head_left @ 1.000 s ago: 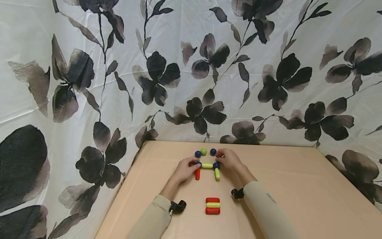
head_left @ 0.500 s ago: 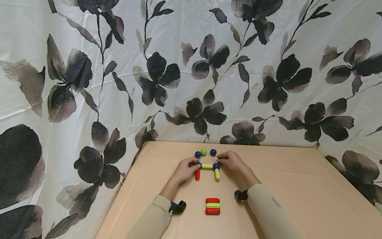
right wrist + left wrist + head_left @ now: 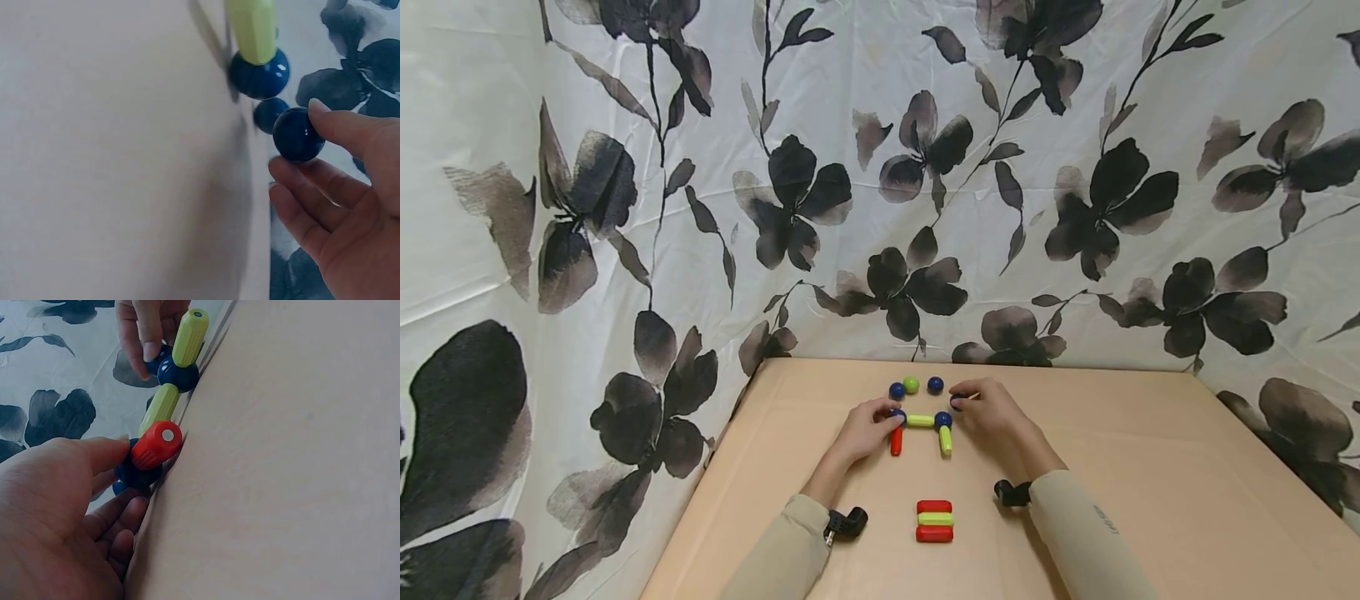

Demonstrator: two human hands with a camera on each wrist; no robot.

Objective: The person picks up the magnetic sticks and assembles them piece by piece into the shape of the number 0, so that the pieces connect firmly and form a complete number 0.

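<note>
My left hand (image 3: pixel 861 433) pinches a blue ball (image 3: pixel 134 474) at the left corner of a small rod-and-ball frame. From that ball a red rod (image 3: pixel 155 446) points toward me. A yellow-green rod (image 3: pixel 920 421) runs across to a second blue ball (image 3: pixel 943 420), which has another yellow-green rod (image 3: pixel 946 442) pointing toward me. To the right of this corner, my right hand (image 3: pixel 997 417) holds a separate blue ball (image 3: pixel 299 136) between thumb and fingers. The right wrist view shows it just apart from the frame's corner ball (image 3: pixel 259 75).
Behind the frame lie a blue ball (image 3: pixel 897 390), a green ball (image 3: pixel 912 385) and another blue ball (image 3: pixel 935 385). Two red rods (image 3: pixel 934 534) with a yellow-green rod (image 3: pixel 935 519) between them lie nearer me. A floral cloth (image 3: pixel 917 208) hangs behind the table (image 3: pixel 1112 467).
My right hand has moved to the right, away from the frame's right corner, with the blue ball in its fingers. The left hand and the frame have stayed in place.
</note>
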